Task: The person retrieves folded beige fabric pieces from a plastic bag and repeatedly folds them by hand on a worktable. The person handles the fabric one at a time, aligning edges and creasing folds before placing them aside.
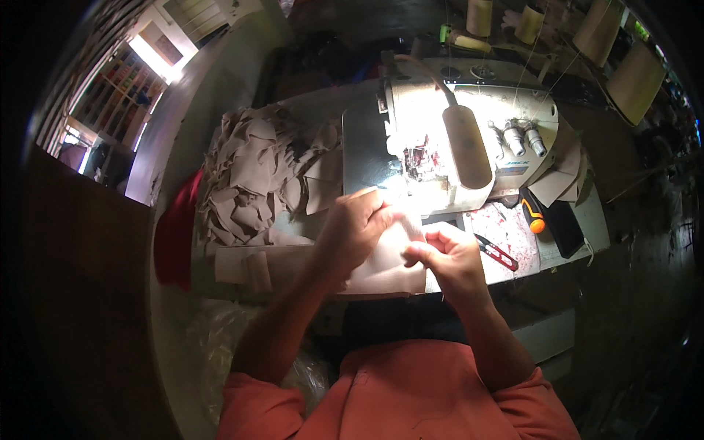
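Between my two hands hangs a pale beige fabric piece [396, 246], brightly lit and washed out near its top. My left hand [356, 227] is closed on its left side, fingers curled. My right hand [451, 257] pinches its right edge between thumb and fingers. Just beyond my hands stands a white sewing machine [469, 158], its needle area glaring under the lamp. More beige fabric [293, 262] lies flat along the table's front edge, left of my hands; a small folded piece [257, 271] rests on it.
A heap of beige cut fabric pieces [253, 169] covers the table's left. Right of my hands lie red snips [497, 252], an orange-and-black tool [534, 214] and a dark phone-like slab [561, 227]. Thread cones [636, 84] stand at the far right. Red cloth [174, 235] hangs at the left edge.
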A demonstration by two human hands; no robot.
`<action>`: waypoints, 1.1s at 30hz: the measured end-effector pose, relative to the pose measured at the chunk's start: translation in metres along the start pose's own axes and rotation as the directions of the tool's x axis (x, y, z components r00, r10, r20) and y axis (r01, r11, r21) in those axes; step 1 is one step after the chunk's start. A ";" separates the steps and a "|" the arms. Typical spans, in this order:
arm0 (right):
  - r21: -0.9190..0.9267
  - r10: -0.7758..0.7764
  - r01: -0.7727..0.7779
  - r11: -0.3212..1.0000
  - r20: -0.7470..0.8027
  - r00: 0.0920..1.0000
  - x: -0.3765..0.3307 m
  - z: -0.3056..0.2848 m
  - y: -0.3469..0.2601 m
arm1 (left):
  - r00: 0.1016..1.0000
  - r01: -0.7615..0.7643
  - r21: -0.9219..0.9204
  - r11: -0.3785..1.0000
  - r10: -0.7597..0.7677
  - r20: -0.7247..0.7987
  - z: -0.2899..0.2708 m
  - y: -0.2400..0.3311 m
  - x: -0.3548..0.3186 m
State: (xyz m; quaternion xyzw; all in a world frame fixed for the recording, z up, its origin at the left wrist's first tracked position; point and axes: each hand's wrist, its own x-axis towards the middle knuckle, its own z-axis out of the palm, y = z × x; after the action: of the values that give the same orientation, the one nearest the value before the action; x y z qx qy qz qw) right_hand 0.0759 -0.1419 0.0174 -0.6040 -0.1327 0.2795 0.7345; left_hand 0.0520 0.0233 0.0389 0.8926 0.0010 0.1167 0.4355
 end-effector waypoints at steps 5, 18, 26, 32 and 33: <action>-0.123 -0.304 0.302 0.945 -0.002 0.953 0.027 -0.005 0.023 | 0.942 -0.310 0.163 0.937 0.325 -0.081 0.011 -0.023 0.025; 0.093 -0.124 0.142 0.985 -0.178 0.976 0.016 0.000 0.041 | 0.950 -0.310 0.259 0.915 0.306 0.056 0.010 -0.021 0.022; -0.075 -0.198 0.188 0.979 -0.167 0.966 0.030 0.001 0.030 | 0.926 -0.373 0.310 0.875 0.372 0.064 0.009 -0.033 0.039; -0.275 -0.285 0.242 0.931 -0.128 0.950 0.031 -0.004 0.040 | 0.875 -0.443 0.450 0.775 0.484 0.029 0.014 -0.017 0.017; -0.300 -0.282 0.238 0.924 -0.112 0.953 0.032 -0.005 0.038 | 0.896 -0.420 0.380 0.824 0.444 0.028 0.017 -0.015 0.012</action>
State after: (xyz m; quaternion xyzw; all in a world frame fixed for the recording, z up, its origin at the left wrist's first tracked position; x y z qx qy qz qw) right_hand 0.0944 -0.1235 -0.0248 -0.6993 -0.1937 0.1103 0.6792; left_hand 0.0683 0.0211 0.0194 0.9321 -0.1653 0.2373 0.2179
